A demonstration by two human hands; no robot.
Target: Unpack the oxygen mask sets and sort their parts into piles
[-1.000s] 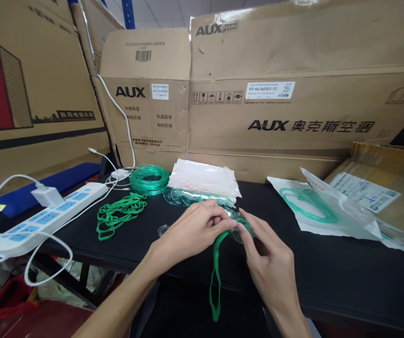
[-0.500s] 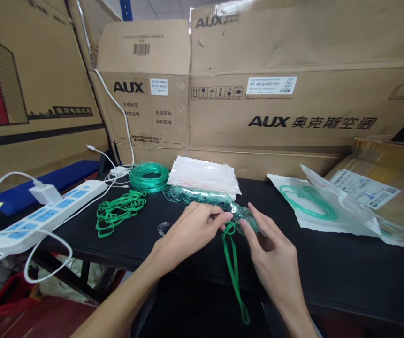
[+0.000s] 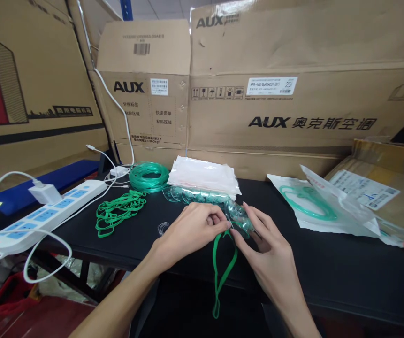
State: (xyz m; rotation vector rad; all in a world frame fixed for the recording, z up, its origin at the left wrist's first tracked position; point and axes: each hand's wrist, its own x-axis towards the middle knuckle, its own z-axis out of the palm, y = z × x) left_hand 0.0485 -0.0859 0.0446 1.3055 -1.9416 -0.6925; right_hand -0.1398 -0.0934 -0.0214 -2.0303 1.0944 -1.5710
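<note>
A clear green plastic mask (image 3: 239, 213) is tilted in my right hand (image 3: 267, 239), whose fingers and thumb close around its side. My left hand (image 3: 196, 223) pinches a green elastic strap (image 3: 225, 274) at the mask's near edge, and my right thumb tip meets it there. The strap hangs in a long loop below both hands. Exactly how it sits on the mask is hidden by my fingertips. Just behind my hands lies a row of nested clear green masks (image 3: 196, 195). Left of my left hand are some thin metal strips (image 3: 163, 228).
A heap of green straps (image 3: 120, 211) and coiled green tubing (image 3: 148, 177) lie on the left. White pouches (image 3: 203, 173) are stacked behind the masks. An opened pouch with tubing (image 3: 310, 206) lies right. A power strip (image 3: 50, 211) with cables occupies the left edge; cardboard boxes (image 3: 275, 108) wall the back.
My fingertips have shifted slightly down toward me, with the mask turned in my right hand. The strap's hanging loop has swung left and spread wider.
</note>
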